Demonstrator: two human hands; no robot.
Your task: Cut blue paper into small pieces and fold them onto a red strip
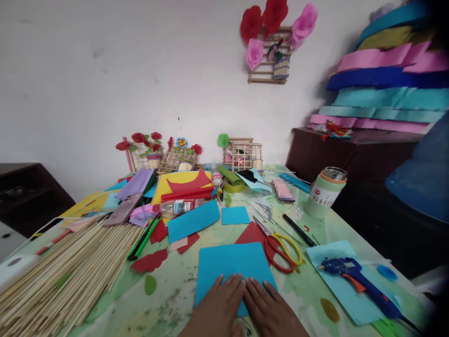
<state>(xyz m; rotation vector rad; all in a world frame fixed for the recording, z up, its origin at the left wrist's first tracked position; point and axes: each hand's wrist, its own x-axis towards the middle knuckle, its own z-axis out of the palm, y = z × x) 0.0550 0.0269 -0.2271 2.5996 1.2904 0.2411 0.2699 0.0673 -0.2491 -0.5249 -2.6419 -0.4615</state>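
Note:
A sheet of blue paper [229,260] lies flat near the front edge of the table. My left hand [220,304] rests on its lower part with the fingers stretched out. Beside it my right hand [268,306] also presses flat on the paper, fingertips almost meeting those of the left. Both palms face down, and the paper's near edge is partly hidden under them. Just right of the sheet lie scissors [280,250] with one red and one yellow handle, blades apart. Red paper [249,234] shows from under the sheet and the scissors.
Thin wooden sticks [70,271] cover the left side, next to a green cutter knife [143,238]. A blue glue gun [361,281] lies on light blue paper at right. Beyond are a black pen [298,229], a glass jar [324,194], a plastic bottle [182,206] and a smaller blue paper piece [235,215].

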